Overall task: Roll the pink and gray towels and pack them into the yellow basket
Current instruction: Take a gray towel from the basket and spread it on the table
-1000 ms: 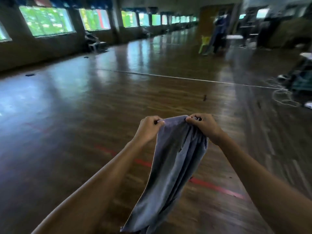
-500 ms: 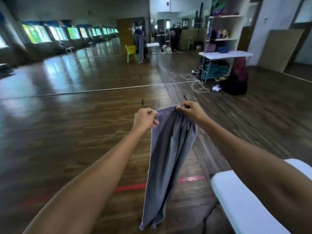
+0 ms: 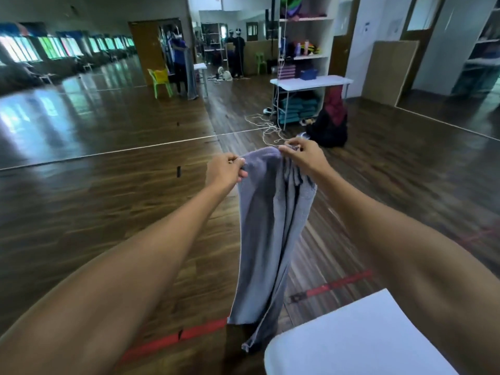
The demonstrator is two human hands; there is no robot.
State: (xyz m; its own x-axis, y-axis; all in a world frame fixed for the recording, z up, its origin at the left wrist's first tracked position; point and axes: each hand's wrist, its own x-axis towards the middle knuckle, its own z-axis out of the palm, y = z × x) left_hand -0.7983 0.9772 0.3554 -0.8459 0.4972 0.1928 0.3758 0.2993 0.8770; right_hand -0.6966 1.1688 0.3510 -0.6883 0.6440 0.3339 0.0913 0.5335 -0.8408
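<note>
A gray towel hangs in long folds in front of me, held up in the air by its top edge. My left hand pinches the left corner of that edge. My right hand pinches the bunched right corner, close beside the left hand. The towel's lower end dangles just above the corner of a white table at the bottom right. No pink towel or yellow basket is in view.
Dark wooden floor with a red tape line stretches ahead. A person in dark clothes sits on the floor by a white table and shelves. A green chair and standing people are farther back.
The view has swung right across the hall, bringing the shelves, seated person and white table corner into sight. Both hands keep the same hold on the hanging gray towel.
</note>
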